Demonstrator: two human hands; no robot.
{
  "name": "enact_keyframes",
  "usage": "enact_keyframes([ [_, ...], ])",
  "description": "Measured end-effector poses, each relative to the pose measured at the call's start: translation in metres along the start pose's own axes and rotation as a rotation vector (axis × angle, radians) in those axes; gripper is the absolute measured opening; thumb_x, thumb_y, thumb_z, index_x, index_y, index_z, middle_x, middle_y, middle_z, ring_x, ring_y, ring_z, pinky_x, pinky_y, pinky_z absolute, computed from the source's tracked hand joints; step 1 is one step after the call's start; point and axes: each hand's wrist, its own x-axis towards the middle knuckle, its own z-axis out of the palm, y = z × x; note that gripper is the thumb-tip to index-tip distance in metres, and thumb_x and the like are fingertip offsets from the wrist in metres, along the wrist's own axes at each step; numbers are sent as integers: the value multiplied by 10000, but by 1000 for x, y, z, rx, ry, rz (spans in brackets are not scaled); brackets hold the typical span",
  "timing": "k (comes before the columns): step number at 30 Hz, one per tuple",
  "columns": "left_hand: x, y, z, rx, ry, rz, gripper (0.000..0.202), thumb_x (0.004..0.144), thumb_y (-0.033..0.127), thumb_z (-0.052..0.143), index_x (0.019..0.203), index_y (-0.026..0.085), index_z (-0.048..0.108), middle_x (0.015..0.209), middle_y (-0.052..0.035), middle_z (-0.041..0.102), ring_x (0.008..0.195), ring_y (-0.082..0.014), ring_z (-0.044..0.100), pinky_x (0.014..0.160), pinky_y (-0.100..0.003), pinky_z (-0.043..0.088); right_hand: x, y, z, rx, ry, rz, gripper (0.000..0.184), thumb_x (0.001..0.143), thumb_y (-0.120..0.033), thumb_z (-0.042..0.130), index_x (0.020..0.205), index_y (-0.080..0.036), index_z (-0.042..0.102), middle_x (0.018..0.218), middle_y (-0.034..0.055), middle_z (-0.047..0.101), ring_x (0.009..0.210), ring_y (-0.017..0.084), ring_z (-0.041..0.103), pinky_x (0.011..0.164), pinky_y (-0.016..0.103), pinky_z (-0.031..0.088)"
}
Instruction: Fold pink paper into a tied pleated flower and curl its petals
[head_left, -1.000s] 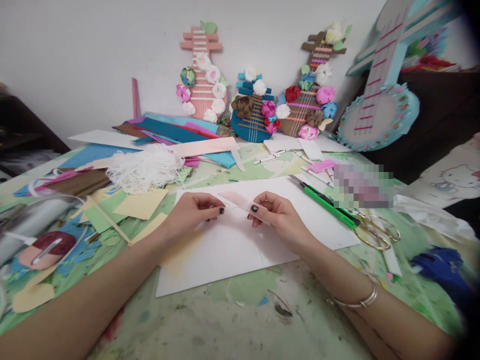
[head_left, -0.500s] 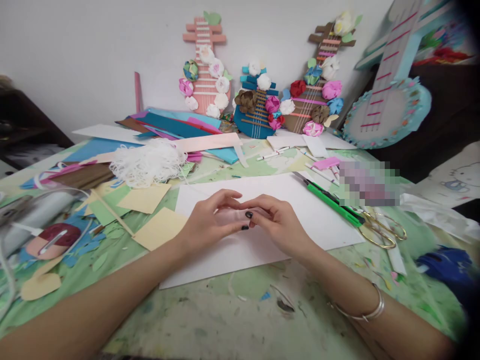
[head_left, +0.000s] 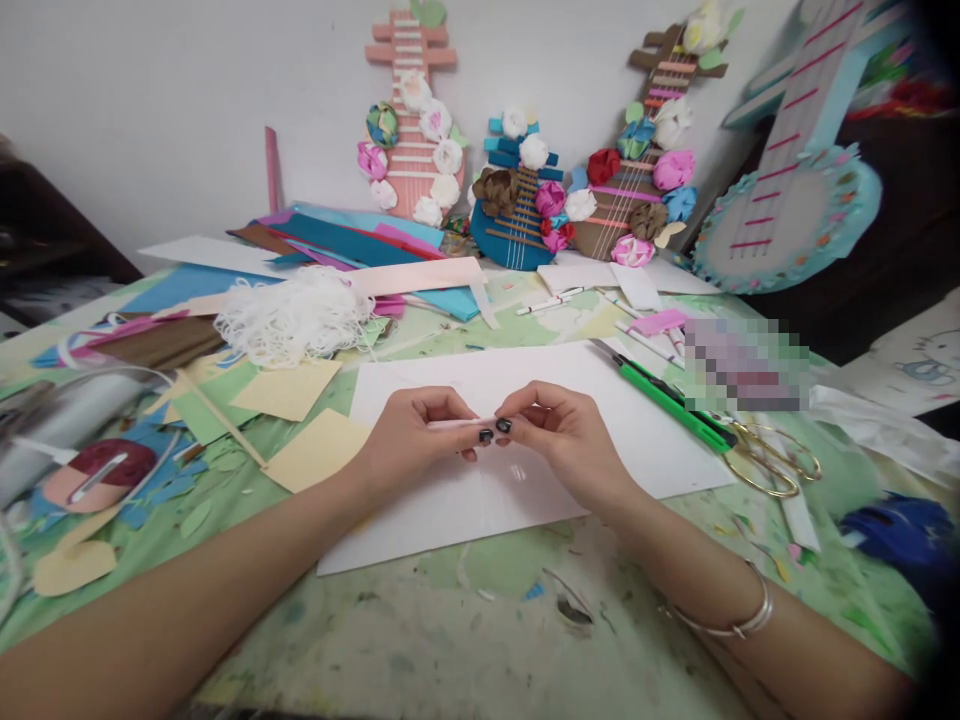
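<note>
Both of my hands meet above a large white sheet (head_left: 615, 450) lying on the table. My left hand (head_left: 416, 435) and my right hand (head_left: 559, 435) pinch the two ends of a small pale pink paper piece (head_left: 457, 423), folded thin and held level between the thumbs and fingertips. The thumbnails are dark. A silver bangle (head_left: 739, 622) circles my right wrist.
A green utility knife (head_left: 664, 405) and gold scissors (head_left: 772, 462) lie right of the sheet. Yellow paper squares (head_left: 289, 390), a white string tangle (head_left: 292, 315) and coloured paper scraps sit to the left. Paper guitars with paper flowers (head_left: 517, 205) lean on the back wall.
The pink paper, held spread out a second ago, is now folded into a narrow strip. My hands drew together, then settled pinching its ends.
</note>
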Motion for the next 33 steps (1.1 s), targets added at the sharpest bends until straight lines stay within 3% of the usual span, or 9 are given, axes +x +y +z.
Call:
enact_keyframes([
  [9, 0, -6, -1, 7, 62, 27, 227, 665, 350, 729, 686, 145, 633, 623, -20, 672, 597, -130, 621, 624, -239, 481, -1, 1, -3, -31, 4, -75, 68, 690, -159, 651, 654, -169, 594, 840, 27, 625, 812, 133, 594, 761, 305, 478],
  [16, 0, 0, -2, 61, 39, 17, 214, 660, 335, 729, 692, 143, 642, 623, -7, 659, 579, -110, 596, 586, -209, 472, 0, 3, -4, -183, -9, -55, 71, 770, -240, 584, 802, -176, 589, 798, 17, 590, 697, 112, 547, 521, 228, 510],
  [23, 2, -2, -4, 9, -17, -22, 188, 662, 303, 729, 755, 147, 679, 677, -18, 675, 557, -88, 576, 507, -169, 435, -1, 2, -5, -309, -55, -132, 113, 762, -193, 588, 857, -190, 648, 876, 24, 620, 788, 126, 573, 605, 233, 510],
  [29, 4, -1, -6, -96, -67, -164, 238, 701, 308, 701, 863, 135, 689, 557, -38, 654, 486, -96, 550, 438, -167, 387, 3, 3, -6, -184, 7, -29, 98, 712, -148, 600, 767, -160, 680, 743, 9, 647, 585, 82, 550, 568, 238, 486],
  [33, 4, 1, -8, -119, -125, -196, 244, 745, 302, 657, 918, 132, 684, 573, -50, 657, 480, -96, 540, 432, -169, 376, 5, 3, -9, -168, 33, -17, 109, 699, -147, 605, 770, -154, 687, 735, 10, 660, 573, 78, 548, 578, 236, 472],
])
